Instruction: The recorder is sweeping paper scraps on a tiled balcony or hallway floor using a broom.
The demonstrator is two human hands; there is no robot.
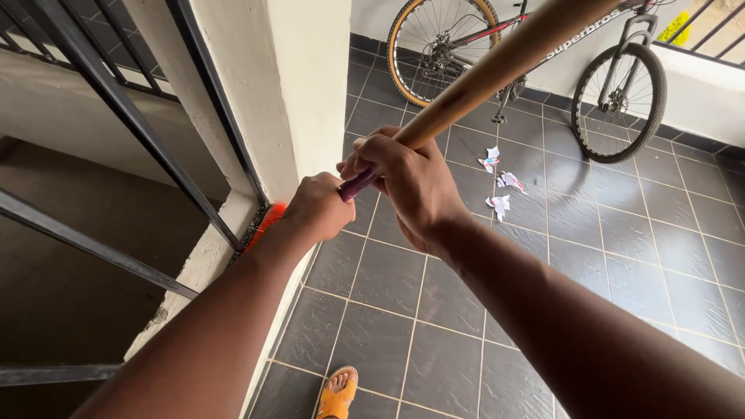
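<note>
Both my hands grip a long wooden broom handle (497,66) that runs from the upper right down toward the wall. My right hand (411,182) is closed around the upper part of the stick. My left hand (318,206) holds it lower down, where a purple section (355,186) shows between the hands. The orange broom head (264,225) peeks out beside my left wrist, at the foot of the white pillar (295,93). Several scraps of torn paper (498,182) lie on the dark tiled floor (621,233) to the right of my hands.
A bicycle (535,62) leans against the white back wall. A black metal railing (116,101) runs along the left, over a low ledge and a drop. My foot in an orange sandal (338,394) stands at the bottom edge.
</note>
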